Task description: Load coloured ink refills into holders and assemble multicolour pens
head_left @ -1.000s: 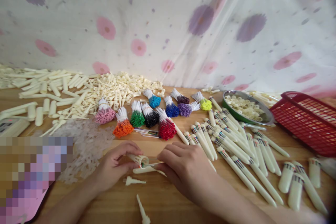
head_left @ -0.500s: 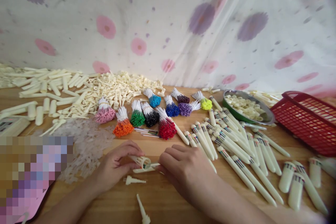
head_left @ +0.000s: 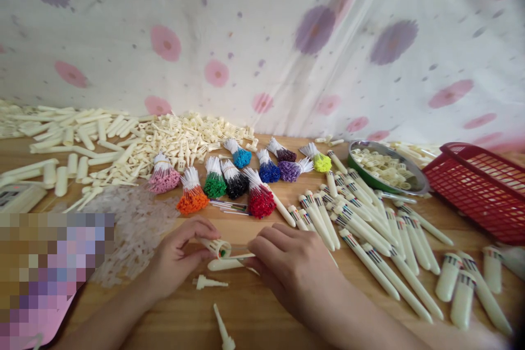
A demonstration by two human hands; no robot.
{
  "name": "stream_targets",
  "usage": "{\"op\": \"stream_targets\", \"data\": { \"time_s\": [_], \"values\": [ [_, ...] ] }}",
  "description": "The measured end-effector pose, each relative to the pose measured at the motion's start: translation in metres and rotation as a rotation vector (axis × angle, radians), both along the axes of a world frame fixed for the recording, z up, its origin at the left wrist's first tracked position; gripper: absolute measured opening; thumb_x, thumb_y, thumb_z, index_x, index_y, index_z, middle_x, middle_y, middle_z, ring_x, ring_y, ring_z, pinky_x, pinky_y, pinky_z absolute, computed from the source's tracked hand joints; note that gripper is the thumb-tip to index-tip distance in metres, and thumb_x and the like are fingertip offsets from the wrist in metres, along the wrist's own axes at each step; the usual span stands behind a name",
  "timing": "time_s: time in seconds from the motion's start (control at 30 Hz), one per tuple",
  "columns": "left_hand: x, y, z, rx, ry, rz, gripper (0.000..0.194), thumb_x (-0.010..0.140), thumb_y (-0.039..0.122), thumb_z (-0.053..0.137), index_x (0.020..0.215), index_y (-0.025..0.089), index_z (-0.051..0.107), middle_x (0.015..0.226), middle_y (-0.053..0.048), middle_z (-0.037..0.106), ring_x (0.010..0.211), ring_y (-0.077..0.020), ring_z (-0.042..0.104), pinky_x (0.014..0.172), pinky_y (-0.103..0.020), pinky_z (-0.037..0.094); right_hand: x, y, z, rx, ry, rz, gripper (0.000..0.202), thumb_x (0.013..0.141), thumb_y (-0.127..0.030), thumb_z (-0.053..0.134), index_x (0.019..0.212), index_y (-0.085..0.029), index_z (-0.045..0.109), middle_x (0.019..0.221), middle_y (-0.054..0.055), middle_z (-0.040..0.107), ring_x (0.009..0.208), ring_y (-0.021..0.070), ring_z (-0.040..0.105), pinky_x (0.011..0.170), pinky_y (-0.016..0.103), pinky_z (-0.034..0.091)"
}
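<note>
My left hand (head_left: 182, 251) pinches a short cream slotted pen sleeve (head_left: 217, 247), its round opening turned to the right. A spot of green shows inside that opening. Beside it my right hand (head_left: 291, 268) is closed, knuckles up. A slim pale piece runs from its fingertips towards the sleeve; the fingers hide most of it, so its kind is unclear. Under the right fingertips, a cream pen barrel (head_left: 225, 265) points left. Two cream cone-tipped parts lie nearer me, one just below the sleeve (head_left: 210, 283) and another at the front (head_left: 223, 328).
Bundles of coloured pen refills, such as red (head_left: 262, 199) and orange (head_left: 192, 199), stand behind my hands. Assembled multicolour pens (head_left: 369, 246) cover the right side, near a metal bowl (head_left: 422, 183) and red basket (head_left: 471, 186). Cream parts (head_left: 188, 134) and clear pieces (head_left: 127, 224) lie left.
The sleeve has tilted and shifted slightly left in my left hand, and green now shows inside its opening. My right fingertips have barely moved.
</note>
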State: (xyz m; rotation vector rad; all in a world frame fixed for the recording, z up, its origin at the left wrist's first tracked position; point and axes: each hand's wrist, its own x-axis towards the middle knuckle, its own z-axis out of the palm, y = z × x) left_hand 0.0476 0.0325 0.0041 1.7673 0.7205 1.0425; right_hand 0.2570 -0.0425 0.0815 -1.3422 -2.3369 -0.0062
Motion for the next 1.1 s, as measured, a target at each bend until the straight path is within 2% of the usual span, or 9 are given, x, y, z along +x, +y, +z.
{"op": "stream_targets", "data": {
  "time_s": [0.13,0.23,0.4,0.7,0.9,1.1],
  "values": [
    [0.0,0.0,0.001,-0.001,0.02,0.032,0.014,0.066,0.014,0.071,0.078,0.021,0.069,0.078,-0.003,0.067,0.077,-0.0179,0.064,0.071,-0.027,0.05,0.005,0.001,0.004,-0.006,-0.029,0.044,0.024,0.089,-0.015,0.043,0.067,-0.017,0.048,0.062,-0.001,0.053,0.056,0.0114,0.043,0.052,0.025,0.025],
    [0.0,0.0,0.003,-0.016,0.059,0.01,0.015,0.066,0.017,0.071,0.081,0.021,0.071,0.079,-0.004,0.068,0.077,-0.0188,0.065,0.07,-0.028,0.052,0.008,0.004,0.003,0.025,-0.097,0.111,0.022,0.086,-0.007,0.04,0.068,-0.017,0.048,0.065,0.0,0.054,0.056,0.0121,0.04,0.053,0.025,0.026],
    [0.0,-0.001,0.007,-0.023,0.159,-0.03,0.023,0.068,0.016,0.069,0.088,0.026,0.074,0.085,-0.005,0.069,0.08,-0.0193,0.065,0.073,-0.028,0.053,0.012,0.005,0.005,-0.002,-0.141,0.165,0.021,0.086,-0.007,0.038,0.071,-0.017,0.049,0.069,0.0,0.055,0.059,0.0129,0.04,0.054,0.027,0.027],
    [-0.001,-0.001,0.003,-0.013,0.184,-0.086,0.028,0.071,0.016,0.068,0.095,0.031,0.072,0.088,-0.003,0.069,0.082,-0.0191,0.065,0.075,-0.028,0.053,0.009,0.005,0.005,-0.026,-0.135,0.193,0.022,0.087,-0.008,0.04,0.068,-0.016,0.048,0.068,0.0,0.054,0.058,0.0124,0.038,0.053,0.027,0.026],
    [-0.001,-0.001,0.006,-0.048,0.183,-0.117,0.03,0.071,0.014,0.067,0.096,0.031,0.072,0.088,-0.003,0.069,0.082,-0.0186,0.065,0.075,-0.027,0.052,0.01,0.004,0.004,-0.043,-0.127,0.146,0.023,0.088,-0.01,0.039,0.069,-0.017,0.048,0.068,0.0,0.054,0.059,0.0128,0.038,0.053,0.027,0.026],
    [-0.002,-0.001,0.005,-0.059,0.178,-0.126,0.032,0.072,0.013,0.066,0.097,0.033,0.071,0.089,-0.002,0.068,0.083,-0.0177,0.064,0.076,-0.025,0.051,0.011,0.004,0.006,-0.034,-0.129,0.161,0.021,0.088,-0.01,0.041,0.069,-0.017,0.047,0.068,0.0,0.053,0.059,0.0122,0.038,0.053,0.026,0.025]
  ]
}}
